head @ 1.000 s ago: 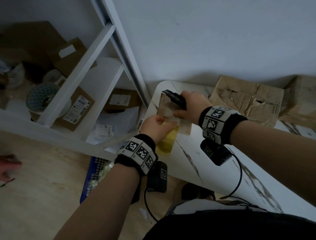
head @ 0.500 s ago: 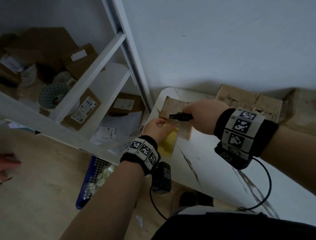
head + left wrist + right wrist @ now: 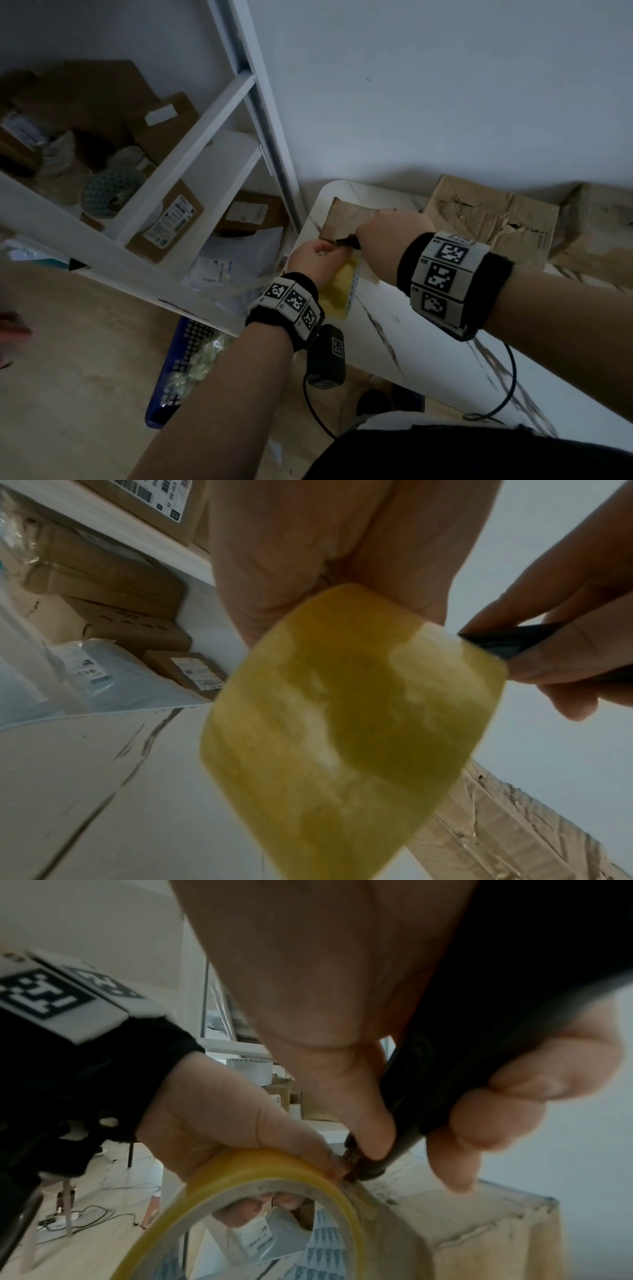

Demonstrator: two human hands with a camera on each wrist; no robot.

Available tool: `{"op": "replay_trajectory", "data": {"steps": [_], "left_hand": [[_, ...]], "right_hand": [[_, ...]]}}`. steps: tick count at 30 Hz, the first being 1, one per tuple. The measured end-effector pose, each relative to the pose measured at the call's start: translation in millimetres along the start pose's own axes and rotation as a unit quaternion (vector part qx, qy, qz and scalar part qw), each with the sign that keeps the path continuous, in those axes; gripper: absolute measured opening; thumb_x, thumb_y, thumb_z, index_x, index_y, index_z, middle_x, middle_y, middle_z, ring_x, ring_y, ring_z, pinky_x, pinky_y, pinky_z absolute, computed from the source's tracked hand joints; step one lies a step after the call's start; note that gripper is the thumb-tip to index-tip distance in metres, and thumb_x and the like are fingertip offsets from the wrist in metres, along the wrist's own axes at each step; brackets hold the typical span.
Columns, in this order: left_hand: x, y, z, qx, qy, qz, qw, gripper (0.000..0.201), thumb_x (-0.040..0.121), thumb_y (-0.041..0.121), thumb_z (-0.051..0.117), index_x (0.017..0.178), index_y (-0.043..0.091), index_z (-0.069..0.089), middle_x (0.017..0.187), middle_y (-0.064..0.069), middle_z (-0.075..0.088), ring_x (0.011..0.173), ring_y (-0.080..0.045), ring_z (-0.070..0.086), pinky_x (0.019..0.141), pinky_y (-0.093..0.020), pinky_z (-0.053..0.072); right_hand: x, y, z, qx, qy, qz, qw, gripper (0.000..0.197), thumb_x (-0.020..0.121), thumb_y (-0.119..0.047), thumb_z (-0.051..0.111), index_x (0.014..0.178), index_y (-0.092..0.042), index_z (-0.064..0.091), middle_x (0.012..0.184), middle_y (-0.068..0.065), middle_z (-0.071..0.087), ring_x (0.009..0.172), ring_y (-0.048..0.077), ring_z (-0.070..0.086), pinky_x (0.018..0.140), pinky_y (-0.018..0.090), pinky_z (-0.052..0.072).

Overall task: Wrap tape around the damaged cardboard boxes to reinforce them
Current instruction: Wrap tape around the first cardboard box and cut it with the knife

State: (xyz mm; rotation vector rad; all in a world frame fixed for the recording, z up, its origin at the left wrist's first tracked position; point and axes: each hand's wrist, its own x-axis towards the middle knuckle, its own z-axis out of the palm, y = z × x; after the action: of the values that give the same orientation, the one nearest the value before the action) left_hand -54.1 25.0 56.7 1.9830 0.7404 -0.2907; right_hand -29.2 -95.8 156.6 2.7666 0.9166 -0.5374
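Note:
A small crumpled cardboard box [image 3: 346,219] stands at the far left corner of the white marble table [image 3: 404,329]. My left hand [image 3: 317,257] grips a yellow tape roll [image 3: 340,287] beside the box, fingers through its core [image 3: 260,1213]. A strip of tape runs from the roll [image 3: 240,1172] onto the box [image 3: 479,1240]. My right hand [image 3: 387,236] grips a black cutter [image 3: 347,241], its tip [image 3: 359,1167] at the tape next to the left fingers. In the left wrist view the roll [image 3: 342,723] fills the middle and the cutter [image 3: 507,642] pokes in from the right.
Two bigger torn cardboard boxes [image 3: 489,216] [image 3: 596,226] lie at the table's back against the wall. A white shelf frame [image 3: 164,164] with parcels [image 3: 168,222] stands left. A blue crate [image 3: 178,370] sits on the wooden floor below.
My right hand has turned the cutter from lying over the box top to pointing left, tip at the tape by the left fingers. The left hand and roll stayed in place.

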Motion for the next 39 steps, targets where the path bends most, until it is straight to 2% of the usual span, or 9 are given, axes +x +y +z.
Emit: {"op": "replay_trajectory", "data": {"steps": [4,11,15,20,23,27,32,34,39], "left_hand": [[3,2,1,0.003,-0.002,0.006,1.000,0.028,0.085,0.041,0.063,0.105,0.022,0.058,0.114,-0.004,0.058,0.102,-0.022,0.054,0.087,-0.032,0.043],[7,5,1,-0.004,-0.012,0.014,1.000,0.024,0.087,0.038,0.063,0.102,0.021,0.057,0.112,-0.002,0.054,0.097,-0.019,0.049,0.083,-0.031,0.039],[8,5,-1,0.005,-0.008,0.021,1.000,0.021,0.085,0.036,0.064,0.097,0.020,0.058,0.114,-0.005,0.056,0.102,-0.024,0.052,0.090,-0.036,0.044],[13,-4,-7,0.030,0.000,0.012,0.999,0.019,0.085,0.037,0.064,0.094,0.021,0.058,0.115,-0.005,0.056,0.101,-0.023,0.051,0.091,-0.034,0.043],[12,-5,-7,0.026,-0.005,0.004,1.000,0.020,0.085,0.040,0.065,0.094,0.023,0.057,0.112,-0.003,0.056,0.099,-0.023,0.051,0.084,-0.032,0.042],[10,-8,-8,0.016,-0.013,0.007,1.000,0.018,0.087,0.038,0.063,0.094,0.023,0.055,0.108,-0.002,0.056,0.095,-0.021,0.052,0.079,-0.031,0.040],[5,-14,-8,-0.004,-0.006,0.015,1.000,0.017,0.085,0.036,0.066,0.086,0.026,0.053,0.098,-0.006,0.059,0.091,-0.022,0.056,0.080,-0.032,0.046],[3,-19,-8,-0.017,-0.005,0.018,1.000,0.017,0.082,0.036,0.068,0.084,0.027,0.054,0.096,-0.007,0.059,0.091,-0.024,0.057,0.082,-0.033,0.048],[-6,-27,-7,-0.025,-0.017,0.053,0.998,0.020,0.083,0.028,0.068,0.097,0.025,0.054,0.078,0.002,0.052,0.075,-0.019,0.052,0.063,-0.026,0.042]], "right_hand": [[-5,6,1,0.003,0.007,0.019,1.000,0.019,0.095,-0.010,0.040,0.080,-0.016,0.050,0.066,-0.002,0.036,0.059,0.016,0.040,0.061,0.029,0.040],[-12,15,-1,-0.021,-0.018,0.047,0.999,0.021,0.095,-0.010,0.041,0.074,-0.014,0.044,0.065,-0.002,0.037,0.051,0.013,0.034,0.061,0.030,0.040],[-8,22,1,-0.033,-0.031,0.056,0.997,0.030,0.093,-0.008,0.042,0.064,-0.011,0.042,0.063,-0.002,0.041,0.051,0.013,0.038,0.060,0.030,0.042],[-1,37,11,0.012,-0.046,0.056,0.997,0.019,0.090,-0.015,0.045,0.097,-0.016,0.063,0.070,-0.003,0.051,0.057,0.013,0.048,0.052,0.024,0.042],[4,37,12,0.082,-0.012,0.046,0.995,0.019,0.088,-0.029,0.048,0.098,-0.021,0.062,0.071,-0.004,0.053,0.059,0.012,0.050,0.050,0.021,0.039],[20,31,17,0.116,0.053,0.043,0.991,0.019,0.089,-0.036,0.053,0.100,-0.020,0.053,0.080,-0.003,0.054,0.069,0.019,0.050,0.059,0.028,0.040],[47,18,31,0.136,0.063,0.058,0.987,0.040,0.087,-0.056,0.052,0.103,-0.019,0.050,0.090,0.001,0.055,0.084,0.024,0.058,0.062,0.031,0.041],[53,14,38,0.131,0.068,0.051,0.988,0.039,0.087,-0.052,0.052,0.108,-0.019,0.050,0.098,0.002,0.059,0.088,0.025,0.058,0.062,0.031,0.040],[63,14,49,0.121,0.098,0.024,0.988,0.025,0.089,-0.032,0.055,0.108,-0.018,0.047,0.101,0.003,0.060,0.087,0.026,0.058,0.060,0.031,0.038]]}}
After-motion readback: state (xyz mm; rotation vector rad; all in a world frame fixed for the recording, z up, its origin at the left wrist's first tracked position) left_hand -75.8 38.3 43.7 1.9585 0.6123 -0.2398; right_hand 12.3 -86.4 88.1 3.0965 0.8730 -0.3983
